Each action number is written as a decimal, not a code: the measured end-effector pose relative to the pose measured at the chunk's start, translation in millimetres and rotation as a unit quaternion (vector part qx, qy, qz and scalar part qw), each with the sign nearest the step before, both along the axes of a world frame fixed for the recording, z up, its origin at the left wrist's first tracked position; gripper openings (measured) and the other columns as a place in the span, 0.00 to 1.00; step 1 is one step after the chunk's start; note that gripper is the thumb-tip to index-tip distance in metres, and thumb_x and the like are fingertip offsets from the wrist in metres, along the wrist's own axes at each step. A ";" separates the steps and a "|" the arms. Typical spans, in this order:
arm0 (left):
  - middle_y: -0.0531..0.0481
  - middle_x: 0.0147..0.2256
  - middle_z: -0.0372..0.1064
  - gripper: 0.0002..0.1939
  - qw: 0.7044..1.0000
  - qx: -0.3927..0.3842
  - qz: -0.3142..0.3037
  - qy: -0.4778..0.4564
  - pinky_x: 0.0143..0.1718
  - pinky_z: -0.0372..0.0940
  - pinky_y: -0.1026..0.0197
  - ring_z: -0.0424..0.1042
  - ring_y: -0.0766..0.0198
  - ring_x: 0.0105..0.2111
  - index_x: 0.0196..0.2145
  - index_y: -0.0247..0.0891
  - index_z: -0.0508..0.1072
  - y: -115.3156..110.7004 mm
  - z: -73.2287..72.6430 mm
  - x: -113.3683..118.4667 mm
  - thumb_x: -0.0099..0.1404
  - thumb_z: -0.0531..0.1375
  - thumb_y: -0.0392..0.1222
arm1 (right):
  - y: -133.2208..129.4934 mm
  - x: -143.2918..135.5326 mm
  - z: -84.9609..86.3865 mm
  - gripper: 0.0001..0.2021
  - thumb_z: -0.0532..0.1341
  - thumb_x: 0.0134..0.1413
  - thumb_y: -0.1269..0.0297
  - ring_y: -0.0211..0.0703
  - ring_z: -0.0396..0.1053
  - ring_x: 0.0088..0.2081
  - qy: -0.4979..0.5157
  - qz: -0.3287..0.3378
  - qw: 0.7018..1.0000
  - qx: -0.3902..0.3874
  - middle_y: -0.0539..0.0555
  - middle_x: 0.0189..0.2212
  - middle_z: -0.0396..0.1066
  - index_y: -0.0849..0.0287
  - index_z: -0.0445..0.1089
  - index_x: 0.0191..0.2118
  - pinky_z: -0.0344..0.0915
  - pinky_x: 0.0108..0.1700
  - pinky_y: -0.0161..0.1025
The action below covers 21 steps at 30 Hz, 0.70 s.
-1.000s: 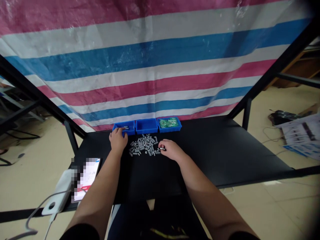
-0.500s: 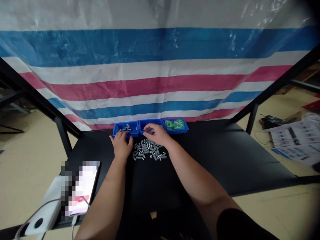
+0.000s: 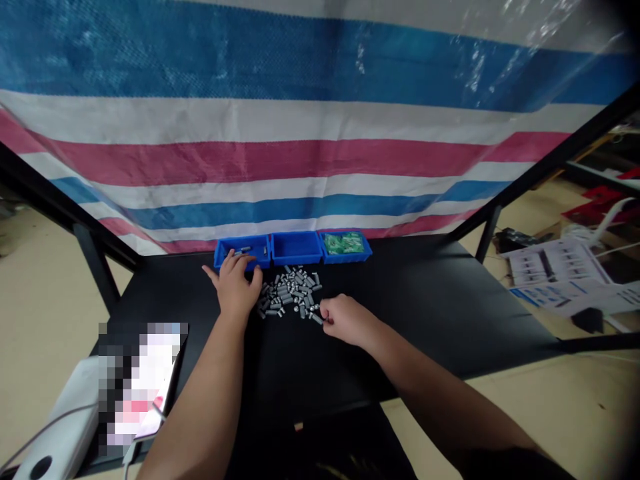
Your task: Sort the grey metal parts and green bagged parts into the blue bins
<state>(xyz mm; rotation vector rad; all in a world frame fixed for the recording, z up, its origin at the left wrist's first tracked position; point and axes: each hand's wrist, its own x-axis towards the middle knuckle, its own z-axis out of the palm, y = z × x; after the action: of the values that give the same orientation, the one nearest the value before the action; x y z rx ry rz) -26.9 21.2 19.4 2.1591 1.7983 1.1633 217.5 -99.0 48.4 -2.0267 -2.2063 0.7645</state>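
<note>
Metal parts (image 3: 287,292), grey cylinders mixed with small shiny pieces, lie in a loose pile on the black table (image 3: 415,293), just in front of three blue trays set side by side. We note the left hand (image 3: 237,283) at the near side of the left tray (image 3: 220,257), palm down, fingers spread wide and reaching over its rim, thumb out toward the pile. We see nothing gripped there, though the undersides of the fingers are hidden. A few grey pieces (image 3: 243,250) lie inside that tray.

We find the right hand (image 3: 345,320) at the right edge of the pile, fingers curled and the grip narrow, its fingertips at one end of a grey cylinder (image 3: 317,319). Whether that piece is pinched or only touched, we cannot tell.

Middle tray (image 3: 297,259) stands between the other two; right tray (image 3: 345,259) bears green packets (image 3: 343,243). Behind the trays we record a striped sheet (image 3: 280,160) in blue, white and red. Near the left forearm lies a phone (image 3: 150,380), its screen partly pixelated, beside a white device (image 3: 65,427).
</note>
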 end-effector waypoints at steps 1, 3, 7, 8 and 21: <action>0.47 0.53 0.76 0.10 1.000 0.015 -0.001 -0.004 0.71 0.30 0.27 0.65 0.46 0.64 0.45 0.45 0.77 -1.2 2.6 -0.1 0.69 0.59 0.43 | 3.2 -1.2 0.5 0.03 0.67 0.46 0.71 0.40 0.69 0.28 -0.015 0.001 1.000 -0.004 0.51 0.27 0.74 0.57 0.73 0.28 0.55 0.31 0.36; 0.45 0.48 0.76 0.09 0.999 0.045 -0.018 -0.014 0.70 0.47 0.35 0.69 0.48 0.59 0.43 0.42 0.77 -4.2 9.5 -1.3 0.68 0.59 0.43 | 10.9 1.7 3.3 0.04 0.67 0.43 0.72 0.40 0.70 0.28 -0.021 -0.002 1.000 -0.009 0.51 0.26 0.74 0.57 0.72 0.26 0.55 0.31 0.36; 0.48 0.38 0.74 0.08 0.992 0.011 -0.122 -0.023 0.49 0.67 0.55 0.74 0.57 0.43 0.39 0.40 0.76 -14.3 28.5 -5.0 0.66 0.57 0.39 | 38.2 13.8 10.1 0.04 0.66 0.45 0.73 0.38 0.70 0.26 0.118 0.010 0.993 0.007 0.48 0.24 0.74 0.57 0.72 0.28 0.60 0.31 0.34; 0.49 0.37 0.74 0.07 0.990 -0.021 -0.142 -0.016 0.44 0.67 0.58 0.73 0.59 0.40 0.38 0.41 0.75 -17.4 33.3 -6.0 0.64 0.57 0.38 | 47.5 15.6 11.0 0.03 0.64 0.49 0.72 0.37 0.71 0.26 0.179 0.004 0.984 0.027 0.48 0.24 0.74 0.56 0.73 0.31 0.62 0.32 0.34; 0.48 0.39 0.75 0.16 0.925 -0.274 -0.226 0.136 0.37 0.62 0.58 0.72 0.58 0.37 0.43 0.43 0.77 -21.5 34.9 -14.7 0.56 0.61 0.37 | 55.7 40.1 -10.4 0.09 0.70 0.48 0.65 0.38 0.71 0.22 0.186 -0.007 0.978 -0.093 0.49 0.27 0.77 0.55 0.75 0.37 0.63 0.25 0.35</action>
<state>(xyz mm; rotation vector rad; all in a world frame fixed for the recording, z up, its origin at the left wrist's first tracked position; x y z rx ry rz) -41.7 -0.3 54.3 2.2563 1.3578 0.2297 257.6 -43.2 38.0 -1.7834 -1.9699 1.2718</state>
